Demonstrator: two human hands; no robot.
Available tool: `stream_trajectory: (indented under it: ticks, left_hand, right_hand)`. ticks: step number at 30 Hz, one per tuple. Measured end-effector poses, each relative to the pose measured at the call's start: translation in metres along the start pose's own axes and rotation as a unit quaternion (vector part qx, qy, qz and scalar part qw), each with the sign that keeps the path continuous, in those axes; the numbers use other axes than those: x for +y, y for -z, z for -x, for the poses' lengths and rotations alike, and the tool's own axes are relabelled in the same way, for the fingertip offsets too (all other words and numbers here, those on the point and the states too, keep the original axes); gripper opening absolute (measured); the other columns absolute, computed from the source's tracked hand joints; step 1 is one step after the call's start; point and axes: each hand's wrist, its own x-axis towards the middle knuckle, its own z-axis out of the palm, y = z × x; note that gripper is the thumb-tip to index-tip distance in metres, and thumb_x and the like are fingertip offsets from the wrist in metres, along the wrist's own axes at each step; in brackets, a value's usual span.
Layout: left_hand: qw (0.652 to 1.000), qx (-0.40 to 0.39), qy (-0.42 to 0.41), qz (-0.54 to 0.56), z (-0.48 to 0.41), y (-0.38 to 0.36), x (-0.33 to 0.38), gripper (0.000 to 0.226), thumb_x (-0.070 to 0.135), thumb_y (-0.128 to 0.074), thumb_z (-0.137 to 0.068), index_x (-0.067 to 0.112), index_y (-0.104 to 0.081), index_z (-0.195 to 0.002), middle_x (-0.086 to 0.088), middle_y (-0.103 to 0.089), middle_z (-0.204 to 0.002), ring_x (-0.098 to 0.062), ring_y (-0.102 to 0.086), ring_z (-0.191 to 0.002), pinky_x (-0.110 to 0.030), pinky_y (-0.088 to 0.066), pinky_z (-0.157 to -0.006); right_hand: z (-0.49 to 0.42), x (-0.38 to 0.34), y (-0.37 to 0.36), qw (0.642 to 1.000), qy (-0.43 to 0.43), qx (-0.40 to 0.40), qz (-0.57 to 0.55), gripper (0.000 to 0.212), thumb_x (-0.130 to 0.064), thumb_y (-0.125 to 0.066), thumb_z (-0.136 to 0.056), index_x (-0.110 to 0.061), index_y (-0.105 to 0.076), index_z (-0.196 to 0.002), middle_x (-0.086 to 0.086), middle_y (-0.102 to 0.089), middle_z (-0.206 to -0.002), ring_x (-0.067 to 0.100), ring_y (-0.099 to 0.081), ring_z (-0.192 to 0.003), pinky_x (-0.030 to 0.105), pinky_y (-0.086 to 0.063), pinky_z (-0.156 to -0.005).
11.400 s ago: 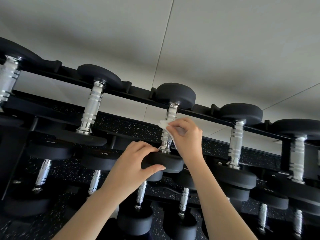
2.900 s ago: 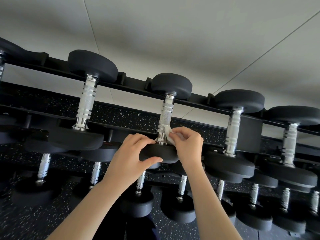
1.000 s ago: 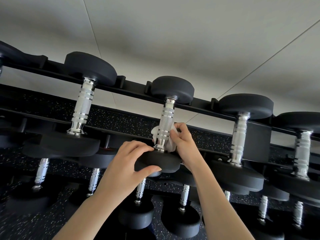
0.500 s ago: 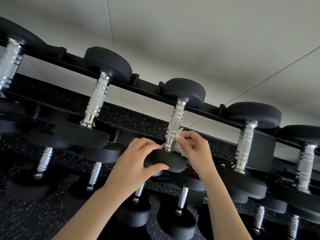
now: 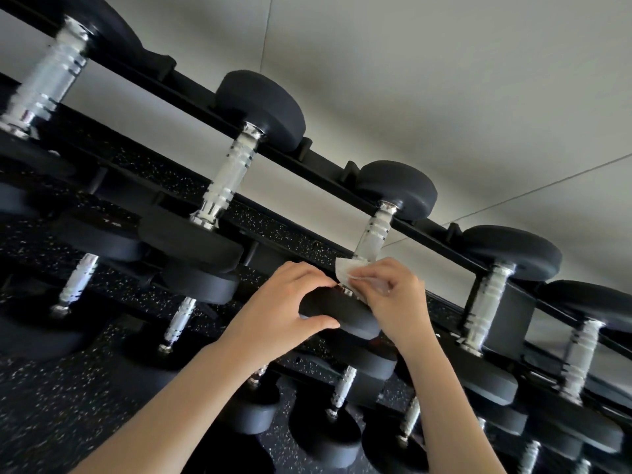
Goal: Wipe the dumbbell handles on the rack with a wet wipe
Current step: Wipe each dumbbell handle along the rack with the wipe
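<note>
The wet wipe (image 5: 354, 273) sits bunched against the lower end of one chrome dumbbell handle (image 5: 374, 234) on the top tier of the rack (image 5: 328, 172), just above that dumbbell's near black head (image 5: 338, 313). It is thin, white and slightly translucent, one corner sticking out to the left of the handle and the rest crumpled under the right hand (image 5: 393, 295). That hand's fingers (image 5: 367, 271) are pressed together, pinching the wipe against the metal. The handle's long axis runs up and to the right, away from the fingers, from the near head to the far head (image 5: 398, 189) lodged on the upper rail, so the bare knurled and ringed stretch lies above and beyond the wipe; my reading is that the next stroke has to travel along that line, upward. The right hand is the nearer one to the handle and does the wiping. The left hand (image 5: 280, 309) cups the near head from the left, thumb under its rim and fingers curled over its top edge, apparently steadying it. The handle looks bright and reflective, with grooved bands, though the fast-moving view blurs finer detail. Neighbouring dumbbells (image 5: 232, 169) stand to either side on the same tier, and more on lower tiers.
</note>
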Motion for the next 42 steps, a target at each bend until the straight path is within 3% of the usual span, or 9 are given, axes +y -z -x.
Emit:
stream_trajectory:
  ticks: [3,7,13,18,24,32,42]
  left_hand:
    - [1.0,0.009,0.003,0.01,-0.001,0.001,-0.005,0.044,0.04,-0.077,-0.073,0.028,-0.063,-0.112,0.021,-0.053,-0.109,0.004,-0.041,-0.102,-0.009,-0.03,-0.09]
    - [0.999,0.007,0.005,0.035,-0.001,0.0,-0.008,0.044,0.04,-0.076,-0.073,0.027,-0.062,-0.113,0.018,-0.053,-0.11,0.001,-0.04,-0.104,-0.024,-0.039,-0.092]
    - [0.998,0.002,0.002,0.056,-0.004,-0.001,-0.014,0.047,0.044,-0.077,-0.072,0.027,-0.062,-0.112,0.019,-0.053,-0.109,0.0,-0.04,-0.107,-0.035,-0.045,-0.089]
    - [0.998,0.012,-0.009,0.069,-0.006,-0.003,-0.019,0.046,0.046,-0.078,-0.069,0.026,-0.063,-0.108,0.018,-0.054,-0.106,-0.002,-0.041,-0.106,-0.035,-0.047,-0.087]
    - [0.996,0.021,-0.014,0.081,-0.007,-0.004,-0.022,0.048,0.047,-0.079,-0.067,0.023,-0.065,-0.107,0.018,-0.055,-0.105,0.0,-0.041,-0.102,-0.035,-0.048,-0.084]
    - [0.995,0.019,-0.019,0.092,-0.009,-0.005,-0.025,0.05,0.054,-0.073,-0.065,0.025,-0.064,-0.105,0.018,-0.054,-0.103,-0.001,-0.041,-0.101,-0.037,-0.05,-0.078]
    - [0.993,-0.001,-0.014,0.113,-0.012,-0.003,-0.026,0.049,0.048,-0.08,-0.065,0.023,-0.065,-0.104,0.017,-0.054,-0.102,-0.003,-0.041,-0.101,-0.035,-0.052,-0.073]
  right_hand:
    - [-0.007,-0.01,-0.005,0.993,0.034,-0.022,0.107,0.01,-0.005,-0.075,-0.075,-0.014,-0.076,-0.078,0.002,-0.06,-0.082,0.008,-0.057,-0.073,0.006,-0.04,-0.068]
    - [-0.012,-0.022,-0.005,0.975,0.004,-0.06,0.213,0.009,-0.013,-0.07,-0.08,-0.02,-0.076,-0.085,0.002,-0.059,-0.088,0.017,-0.057,-0.076,0.02,-0.044,-0.066]
    - [-0.012,-0.032,-0.008,0.96,0.017,-0.073,0.269,0.01,-0.011,-0.069,-0.082,-0.016,-0.076,-0.084,0.006,-0.059,-0.087,0.014,-0.052,-0.069,0.004,-0.038,-0.064]
    - [-0.024,-0.044,-0.012,0.92,0.045,-0.165,0.354,0.023,-0.004,-0.059,-0.085,-0.02,-0.076,-0.083,0.008,-0.058,-0.091,0.027,-0.057,-0.079,0.034,-0.049,-0.071]
    - [-0.027,-0.047,-0.018,0.874,0.032,-0.152,0.461,0.02,-0.024,-0.051,-0.091,-0.022,-0.071,-0.096,0.003,-0.058,-0.096,0.028,-0.06,-0.081,0.038,-0.053,-0.068]
    - [-0.028,-0.034,-0.015,0.918,0.001,-0.057,0.392,0.017,-0.036,-0.06,-0.087,-0.028,-0.071,-0.097,0.0,-0.071,-0.093,0.025,-0.064,-0.084,0.036,-0.053,-0.07]
    - [-0.044,-0.032,-0.014,0.917,0.017,-0.023,0.399,0.018,-0.034,-0.062,-0.087,-0.022,-0.072,-0.096,0.003,-0.071,-0.09,0.027,-0.065,-0.081,0.038,-0.054,-0.069]
